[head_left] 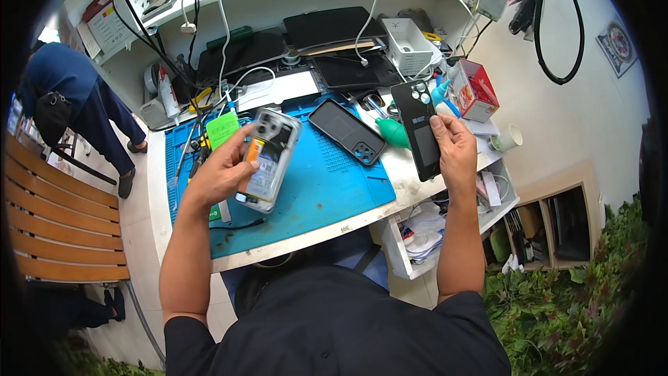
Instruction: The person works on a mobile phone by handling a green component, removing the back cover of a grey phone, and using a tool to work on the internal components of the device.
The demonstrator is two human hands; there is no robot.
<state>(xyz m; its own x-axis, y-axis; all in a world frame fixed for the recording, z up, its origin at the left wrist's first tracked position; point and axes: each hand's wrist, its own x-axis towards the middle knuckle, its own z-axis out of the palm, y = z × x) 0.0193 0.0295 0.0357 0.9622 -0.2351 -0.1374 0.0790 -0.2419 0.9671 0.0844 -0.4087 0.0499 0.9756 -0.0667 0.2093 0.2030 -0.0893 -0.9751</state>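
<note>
Left hand: the left hand [219, 170] is holding an opened phone [268, 160] above the left part of the blue mat [327, 188], fingers [243, 141] clamped around its long edges.
Right hand: the right hand [456, 150] is gripping a black back cover [417, 129] at the right, over the desk [410, 188] edge, thumb and fingers closed on its lower half.
Handling, phone: it is looking rigid and fairly light, with exposed insides likely fragile; holding by the side edges seems safest.
Handling, cover: it is probably thin, stiff and slippery; pinching at the rims is likely keeping it from flexing.
Count: two hands, one opened phone, one loose cover, one black phone case [346, 132] lying on the far mat.
Nearby: a green blower bulb [393, 132] is lying between case and cover.
</note>
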